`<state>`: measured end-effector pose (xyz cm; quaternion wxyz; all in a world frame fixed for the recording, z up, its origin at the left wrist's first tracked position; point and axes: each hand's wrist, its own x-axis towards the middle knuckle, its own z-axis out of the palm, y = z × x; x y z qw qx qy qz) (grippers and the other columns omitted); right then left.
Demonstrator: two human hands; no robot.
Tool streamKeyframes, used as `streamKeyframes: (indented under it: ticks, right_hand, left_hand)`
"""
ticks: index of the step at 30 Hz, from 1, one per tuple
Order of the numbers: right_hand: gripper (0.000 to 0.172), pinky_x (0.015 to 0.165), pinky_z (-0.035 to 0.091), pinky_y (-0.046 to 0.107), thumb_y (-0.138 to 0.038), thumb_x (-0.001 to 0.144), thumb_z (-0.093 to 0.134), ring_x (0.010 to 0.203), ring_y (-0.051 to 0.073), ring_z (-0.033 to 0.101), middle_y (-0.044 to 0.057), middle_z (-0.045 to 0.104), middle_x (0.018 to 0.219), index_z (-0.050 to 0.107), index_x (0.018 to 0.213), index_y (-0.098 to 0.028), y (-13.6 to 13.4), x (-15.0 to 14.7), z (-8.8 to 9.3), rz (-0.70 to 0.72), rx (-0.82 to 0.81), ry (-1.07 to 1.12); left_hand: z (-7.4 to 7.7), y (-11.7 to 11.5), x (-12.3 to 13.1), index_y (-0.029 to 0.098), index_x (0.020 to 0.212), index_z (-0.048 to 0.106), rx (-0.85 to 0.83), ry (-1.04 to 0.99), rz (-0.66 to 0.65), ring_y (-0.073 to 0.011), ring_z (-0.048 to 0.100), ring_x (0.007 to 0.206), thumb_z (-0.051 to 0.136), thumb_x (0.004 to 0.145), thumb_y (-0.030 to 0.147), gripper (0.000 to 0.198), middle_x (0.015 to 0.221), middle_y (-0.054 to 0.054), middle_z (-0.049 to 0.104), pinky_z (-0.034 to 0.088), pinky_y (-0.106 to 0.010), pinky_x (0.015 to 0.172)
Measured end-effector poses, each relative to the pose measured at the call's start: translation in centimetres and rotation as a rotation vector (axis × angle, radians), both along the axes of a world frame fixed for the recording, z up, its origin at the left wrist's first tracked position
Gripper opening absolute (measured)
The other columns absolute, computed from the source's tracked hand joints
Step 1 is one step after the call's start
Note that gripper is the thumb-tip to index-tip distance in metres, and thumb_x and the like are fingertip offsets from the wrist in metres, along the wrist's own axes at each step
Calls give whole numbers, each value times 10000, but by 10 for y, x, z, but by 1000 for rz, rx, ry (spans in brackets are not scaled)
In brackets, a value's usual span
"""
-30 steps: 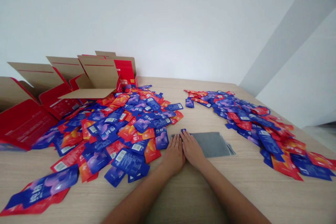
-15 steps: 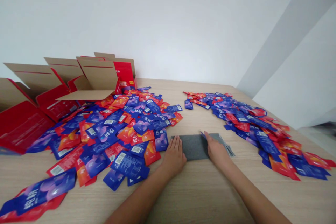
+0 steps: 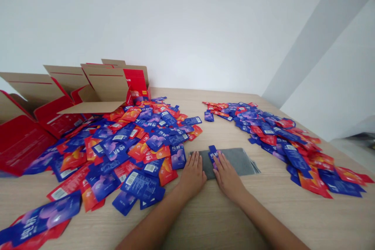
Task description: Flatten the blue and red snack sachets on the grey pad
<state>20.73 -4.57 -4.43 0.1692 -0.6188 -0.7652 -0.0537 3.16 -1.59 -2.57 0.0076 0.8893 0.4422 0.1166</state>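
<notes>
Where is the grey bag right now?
In the head view the grey bag lies flat on the table, between the left pile and the right pile of packets, with the left hand and the right hand on its left end.

1. A bare strip of table [image 3: 218, 136] runs between the left packet pile [image 3: 131, 144] and the right packet pile [image 3: 281, 136], beyond the grey sheet [image 3: 237, 160].
2. Open boxes [image 3: 96, 90] block the far left.
3. The near edge lies bare.

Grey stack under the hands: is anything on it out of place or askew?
One blue sachet lies alone on the grey stack, touching the right hand. The stack's lower right corner fans out, its sheets not squared.
</notes>
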Motion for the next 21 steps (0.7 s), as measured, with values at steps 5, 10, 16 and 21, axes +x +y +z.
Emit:
streamKeyframes:
  ticks: [5,10,16,21]
  right_hand:
    - [460,1044,314,424,-207,905,309,1343,249,247,195,336,1429,430,1312,-30,34,-8,19,-45,-28,-74]
    - [471,1041,319,419,-230,904,309,1333,262,271,189,348,1425,428,1320,-44,9,-9,12,-62,-40,-94]
    - [506,1043,313,435,-286,915,279,1347,253,238,170,292,1456,359,1370,-82,-27,-5,-6,-50,9,-67]
    - [481,1024,334,455,-242,891,314,1304,276,329,213,413,1372,450,1297,-23,11,-12,8,-75,-95,-89]
  left_hand:
    - [2,0,0,-16,1306,383,-1,10,-3,-275,247,1324,369,821,263,561,1404,-209,336,229,-416,1069]
    - [1,-1,0,-6,1312,380,3,5,6,-269,243,1326,370,824,265,559,1406,-198,339,236,-411,1069]
    - [-1,0,0,9,1314,378,13,-11,5,-265,243,1327,369,815,260,559,1405,-193,342,226,-430,1072]
    - [1,-1,0,-12,1301,388,18,-8,1,-275,256,1321,362,814,251,553,1396,-209,348,245,-429,1063]
